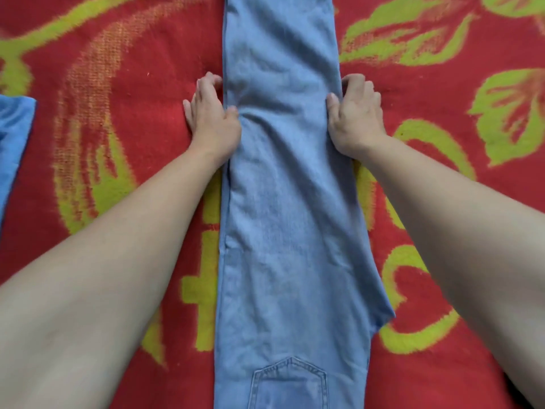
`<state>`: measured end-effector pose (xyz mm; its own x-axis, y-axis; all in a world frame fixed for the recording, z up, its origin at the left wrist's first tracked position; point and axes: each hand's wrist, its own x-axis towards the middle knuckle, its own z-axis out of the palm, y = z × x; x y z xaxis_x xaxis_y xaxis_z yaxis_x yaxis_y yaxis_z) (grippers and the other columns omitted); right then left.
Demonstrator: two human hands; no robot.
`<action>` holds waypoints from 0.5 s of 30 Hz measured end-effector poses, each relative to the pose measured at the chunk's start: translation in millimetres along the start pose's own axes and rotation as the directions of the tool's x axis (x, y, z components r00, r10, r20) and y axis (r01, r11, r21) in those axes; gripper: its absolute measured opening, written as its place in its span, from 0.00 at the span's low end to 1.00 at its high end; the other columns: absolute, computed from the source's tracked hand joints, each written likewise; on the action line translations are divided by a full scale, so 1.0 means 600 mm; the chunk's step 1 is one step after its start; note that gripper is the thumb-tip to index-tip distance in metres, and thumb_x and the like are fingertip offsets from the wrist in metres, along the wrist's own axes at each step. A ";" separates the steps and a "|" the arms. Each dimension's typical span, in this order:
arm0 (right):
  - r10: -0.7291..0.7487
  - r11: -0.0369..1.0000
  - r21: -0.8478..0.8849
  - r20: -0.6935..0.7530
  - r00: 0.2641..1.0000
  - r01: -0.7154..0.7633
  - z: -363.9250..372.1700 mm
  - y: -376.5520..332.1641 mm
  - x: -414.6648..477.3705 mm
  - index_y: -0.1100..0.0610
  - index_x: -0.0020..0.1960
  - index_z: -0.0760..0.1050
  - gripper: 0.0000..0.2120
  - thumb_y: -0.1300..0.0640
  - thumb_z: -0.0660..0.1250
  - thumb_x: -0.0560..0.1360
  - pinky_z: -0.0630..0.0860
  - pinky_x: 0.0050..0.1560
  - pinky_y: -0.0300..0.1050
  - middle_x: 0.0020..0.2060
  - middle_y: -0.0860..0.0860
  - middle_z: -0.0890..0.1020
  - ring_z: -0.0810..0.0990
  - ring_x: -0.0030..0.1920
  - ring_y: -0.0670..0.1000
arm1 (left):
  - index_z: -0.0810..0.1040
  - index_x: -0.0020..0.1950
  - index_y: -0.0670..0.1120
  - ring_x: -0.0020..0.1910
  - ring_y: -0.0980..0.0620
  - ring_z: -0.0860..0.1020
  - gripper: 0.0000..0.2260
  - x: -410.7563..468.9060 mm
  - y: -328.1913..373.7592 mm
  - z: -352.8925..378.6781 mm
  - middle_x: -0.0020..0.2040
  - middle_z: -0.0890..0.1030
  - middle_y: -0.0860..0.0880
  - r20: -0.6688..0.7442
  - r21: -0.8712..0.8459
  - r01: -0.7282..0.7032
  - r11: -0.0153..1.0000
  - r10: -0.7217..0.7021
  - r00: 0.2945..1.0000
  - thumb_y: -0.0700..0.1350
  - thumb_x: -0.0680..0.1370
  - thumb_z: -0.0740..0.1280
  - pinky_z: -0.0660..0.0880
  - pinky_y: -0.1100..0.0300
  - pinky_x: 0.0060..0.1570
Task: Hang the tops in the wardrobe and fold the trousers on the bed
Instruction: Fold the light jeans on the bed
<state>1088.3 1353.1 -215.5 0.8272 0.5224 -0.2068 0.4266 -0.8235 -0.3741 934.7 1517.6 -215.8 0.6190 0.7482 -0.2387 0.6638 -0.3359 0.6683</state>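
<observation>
While you lean in with both bare forearms stretched out, the surface under you is a red blanket (118, 119) woven with yellow-green leaves and stems, and it runs to every edge of the view. It lies flat, with a coarse, fuzzy weave. At the far left edge a piece of blue cloth (14, 137) rests on it, cut off by the frame and well apart from your hands. Down the middle, from the near edge to the far edge, lie the light blue jeans (283, 202), doubled lengthwise into one long strip, with the seat end near you. A stitched back pocket (290, 382) faces up at the near end and lies flat. On the right side near you the crotch juts out in a point over the blanket. Your left hand (212, 113) sits at the left edge of the jeans, about midway along the visible strip: the thumb lies on top of the denim, the fingertips curl in at the seam and the little finger stretches out on the blanket. Your right hand (354, 116) sits straight across from it at the right edge, with the fingers curled tight against the seam and the thumb pressed on the denim. Each hand pinches its edge; whether the fingertips reach under the cloth you cannot tell. Soft creases run across the denim between your hands.
</observation>
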 end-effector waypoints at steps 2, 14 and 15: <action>-0.044 0.998 -0.044 -0.031 0.999 0.042 -0.002 -0.011 -0.058 0.56 0.79 0.56 0.27 0.48 0.54 0.84 0.61 0.71 0.58 0.73 0.60 0.64 0.63 0.72 0.62 | 0.55 0.79 0.46 0.78 0.46 0.56 0.28 -0.037 0.021 -0.004 0.79 0.57 0.44 -0.071 0.011 -0.058 0.998 0.058 0.996 0.41 0.80 0.58 0.50 0.44 0.77; -0.148 0.902 -0.404 0.047 0.988 0.154 0.092 0.089 -0.445 0.52 0.82 0.53 0.36 0.34 0.53 0.81 0.49 0.77 0.65 0.79 0.65 0.51 0.50 0.80 0.65 | 0.48 0.82 0.50 0.80 0.42 0.48 0.30 -0.397 -0.186 0.039 0.81 0.49 0.39 0.193 0.585 -0.293 0.756 0.222 0.956 0.62 0.82 0.46 0.45 0.39 0.76; -0.136 0.910 -0.398 -0.022 0.990 0.116 0.092 0.084 -0.456 0.53 0.82 0.54 0.35 0.35 0.54 0.81 0.49 0.77 0.65 0.79 0.66 0.52 0.51 0.79 0.66 | 0.47 0.82 0.50 0.80 0.41 0.46 0.31 -0.414 -0.189 0.037 0.81 0.48 0.38 0.207 0.572 -0.292 0.767 0.209 0.956 0.63 0.82 0.46 0.43 0.39 0.76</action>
<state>863.0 1181.0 -227.8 0.7696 0.6244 -0.1336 0.6295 -0.7770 -0.0051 715.1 1357.4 -247.9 0.8174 0.5262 -0.2345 0.5684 -0.8030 0.1794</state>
